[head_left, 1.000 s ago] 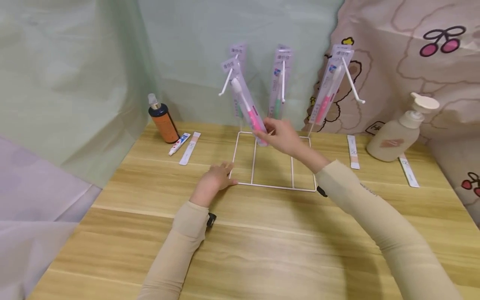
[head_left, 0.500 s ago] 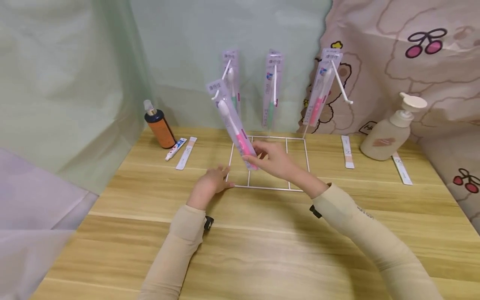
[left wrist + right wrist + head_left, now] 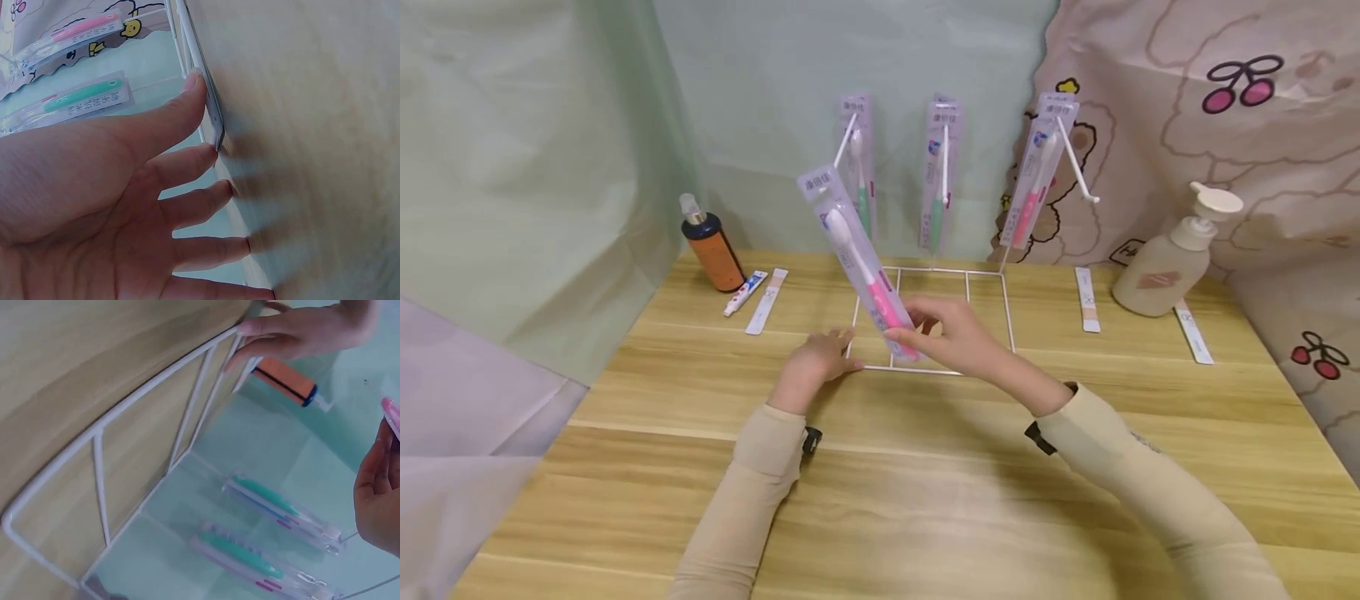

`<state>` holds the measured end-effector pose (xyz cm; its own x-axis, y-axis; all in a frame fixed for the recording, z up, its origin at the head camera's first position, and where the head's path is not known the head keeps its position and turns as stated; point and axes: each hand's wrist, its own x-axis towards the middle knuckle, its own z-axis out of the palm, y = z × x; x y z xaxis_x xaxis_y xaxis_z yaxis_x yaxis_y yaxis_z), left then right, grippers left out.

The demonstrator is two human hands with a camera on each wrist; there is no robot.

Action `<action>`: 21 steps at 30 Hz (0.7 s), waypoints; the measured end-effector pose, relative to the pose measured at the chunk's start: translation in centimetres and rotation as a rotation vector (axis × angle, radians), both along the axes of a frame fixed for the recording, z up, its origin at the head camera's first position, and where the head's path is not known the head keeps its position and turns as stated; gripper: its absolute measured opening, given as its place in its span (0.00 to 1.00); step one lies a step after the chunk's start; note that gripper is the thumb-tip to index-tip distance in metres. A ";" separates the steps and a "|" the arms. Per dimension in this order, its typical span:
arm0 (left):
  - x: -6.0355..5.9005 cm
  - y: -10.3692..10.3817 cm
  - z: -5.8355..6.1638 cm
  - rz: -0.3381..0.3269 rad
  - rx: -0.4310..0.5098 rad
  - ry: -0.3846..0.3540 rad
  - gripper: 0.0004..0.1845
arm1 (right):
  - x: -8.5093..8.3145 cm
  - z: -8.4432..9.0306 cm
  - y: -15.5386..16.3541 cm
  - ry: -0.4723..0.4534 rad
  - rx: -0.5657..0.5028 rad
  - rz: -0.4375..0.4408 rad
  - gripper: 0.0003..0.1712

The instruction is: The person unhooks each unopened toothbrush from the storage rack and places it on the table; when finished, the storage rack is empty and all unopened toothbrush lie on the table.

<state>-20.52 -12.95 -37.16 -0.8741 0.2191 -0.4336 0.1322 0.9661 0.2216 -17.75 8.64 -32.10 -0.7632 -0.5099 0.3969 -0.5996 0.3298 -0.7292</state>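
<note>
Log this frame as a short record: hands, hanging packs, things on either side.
right hand: pinches the lower end of a tilted pink toothbrush pack; whether it is off its hook, cannot tell
left hand: touches the white wire rack at its near left corner
hanging: left green pack, middle green pack, right pink pack
left side: orange bottle, small tube, flat strip
right side: pump bottle, two flat strips

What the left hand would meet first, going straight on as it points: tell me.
Probably the white wire rack: the left hand sits at its front left corner, seemingly touching it, though exact depth is unclear.
</note>
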 end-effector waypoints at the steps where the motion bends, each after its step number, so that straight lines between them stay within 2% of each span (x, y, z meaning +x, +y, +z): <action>1: 0.0 0.0 0.0 0.004 0.006 -0.004 0.37 | 0.2 0.1 0.1 -0.037 -0.012 0.001 0.10; 6: -0.2 0.0 -0.1 -0.008 0.008 -0.015 0.37 | 1.8 1.8 0.4 -0.211 -0.078 0.000 0.09; 13: -0.7 0.1 0.0 -0.049 -0.037 -0.013 0.37 | 3.8 3.2 1.1 -0.248 -0.082 0.074 0.09; 17: -0.8 0.1 0.0 -0.045 -0.028 -0.025 0.37 | 5.2 2.7 1.3 -0.335 -0.057 0.074 0.10; 21: -0.8 0.0 -0.1 -0.031 -0.024 -0.041 0.38 | 6.5 1.3 1.2 -0.435 -0.042 0.088 0.13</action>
<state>-21.28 -12.99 -37.27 -0.8484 0.2346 -0.4745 0.1532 0.9669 0.2040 -11.28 9.85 -30.78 -0.8183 -0.5704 0.0703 -0.2583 0.2558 -0.9316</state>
